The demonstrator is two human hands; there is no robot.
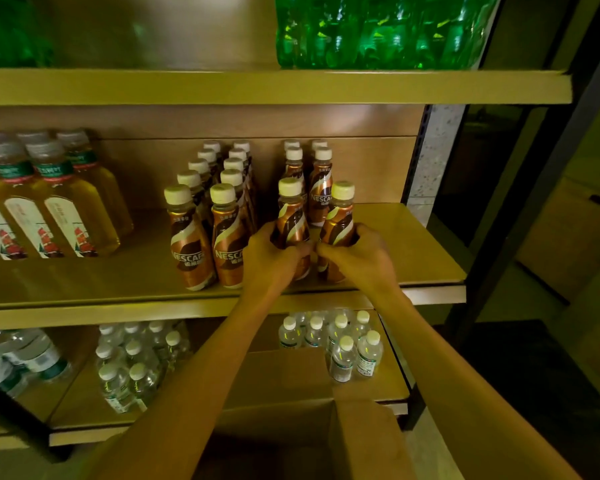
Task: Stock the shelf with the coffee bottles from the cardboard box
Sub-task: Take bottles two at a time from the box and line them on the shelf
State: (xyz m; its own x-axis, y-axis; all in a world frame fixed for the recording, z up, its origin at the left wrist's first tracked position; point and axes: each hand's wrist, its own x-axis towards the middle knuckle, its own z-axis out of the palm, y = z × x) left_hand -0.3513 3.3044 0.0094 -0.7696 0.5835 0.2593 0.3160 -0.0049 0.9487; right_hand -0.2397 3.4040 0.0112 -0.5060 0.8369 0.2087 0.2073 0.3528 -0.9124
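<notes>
On the middle shelf [413,244] stand brown coffee bottles with white caps. Two rows of several bottles [208,216] fill the centre. To their right are two shorter rows [321,188]. My left hand [274,261] grips a coffee bottle [291,216] at the front of the left short row. My right hand [361,258] grips another coffee bottle [340,220] at the front of the right short row. Both bottles stand near the shelf's front edge. The open cardboard box [291,410] lies below, between my forearms; its inside is dark.
Amber tea bottles [49,206] stand at the left of the middle shelf. Green bottle packs [378,29] sit on the top shelf. Clear water bottles [347,344] fill the lower shelf. A dark upright post [416,157] bounds the shelf on the right.
</notes>
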